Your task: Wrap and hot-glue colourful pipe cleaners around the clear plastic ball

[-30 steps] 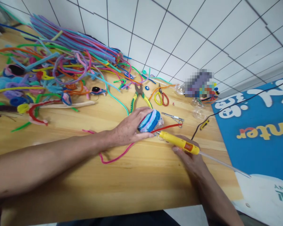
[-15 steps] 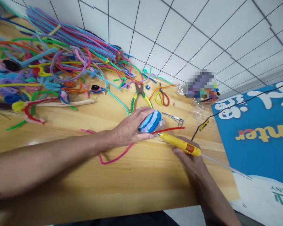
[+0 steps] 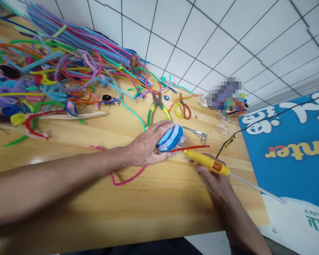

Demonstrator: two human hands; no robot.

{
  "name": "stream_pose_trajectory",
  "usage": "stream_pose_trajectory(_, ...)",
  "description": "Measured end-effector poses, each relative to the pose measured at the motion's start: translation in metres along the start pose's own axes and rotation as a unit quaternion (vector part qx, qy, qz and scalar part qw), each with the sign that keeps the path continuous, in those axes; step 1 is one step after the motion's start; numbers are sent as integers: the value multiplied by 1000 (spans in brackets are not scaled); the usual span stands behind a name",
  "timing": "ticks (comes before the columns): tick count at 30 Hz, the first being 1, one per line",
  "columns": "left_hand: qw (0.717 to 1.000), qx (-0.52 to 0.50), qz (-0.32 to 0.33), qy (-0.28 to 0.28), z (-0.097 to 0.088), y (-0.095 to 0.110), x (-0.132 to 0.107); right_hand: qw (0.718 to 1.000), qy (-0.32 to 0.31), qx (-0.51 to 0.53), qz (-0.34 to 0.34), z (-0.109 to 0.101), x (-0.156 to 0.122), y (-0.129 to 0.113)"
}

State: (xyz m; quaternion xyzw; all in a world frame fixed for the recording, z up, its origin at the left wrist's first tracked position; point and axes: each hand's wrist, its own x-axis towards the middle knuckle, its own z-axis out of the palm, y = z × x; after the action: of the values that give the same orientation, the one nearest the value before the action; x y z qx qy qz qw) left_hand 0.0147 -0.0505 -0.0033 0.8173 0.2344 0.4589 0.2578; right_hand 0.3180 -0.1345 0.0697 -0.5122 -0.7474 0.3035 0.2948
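Observation:
My left hand (image 3: 150,141) is wrapped round a ball (image 3: 170,138) covered with blue, light blue and lilac pipe cleaner stripes; its right end shows bare clear plastic. A red pipe cleaner (image 3: 192,147) sticks out from the ball's lower side. In my right hand (image 3: 214,173) is a yellow glue gun (image 3: 206,161), its metal nozzle touching or very close to the ball beside the red strand. A clear glue stick (image 3: 257,187) extends from the gun's back. Below my left wrist a pink pipe cleaner (image 3: 126,183) curves across the table.
Beyond my hands lie green-and-yellow pliers (image 3: 157,106), scissors (image 3: 183,108) with red and yellow handles, and small metal scissors (image 3: 196,133). Pipe cleaners (image 3: 77,71) heap up at the left. A black cord (image 3: 255,124) crosses a blue printed board (image 3: 289,159) at the right.
The glue gun has shifted slightly right, and its nozzle now shows against the ball above the red pipe cleaner. My left hand keeps its hold on the ball, nearly unmoved.

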Motion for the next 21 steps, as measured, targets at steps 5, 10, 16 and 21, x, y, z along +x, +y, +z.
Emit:
stream_pose_trajectory(5,1000,-1,-7,-1,0,2,0,1000,-14,-9,-5,0,3,-7)
stream_pose_trajectory(10,1000,-9,-2,1,0,0,0,1000,-3,1,4,1,4,-8)
stream_pose_trajectory(16,1000,-16,-8,-2,-1,-1,1,1000,13,-10,-2,2,5,-9)
stream_pose_trajectory(21,1000,-18,-9,1,0,0,1,1000,11,-14,-5,2,2,-8)
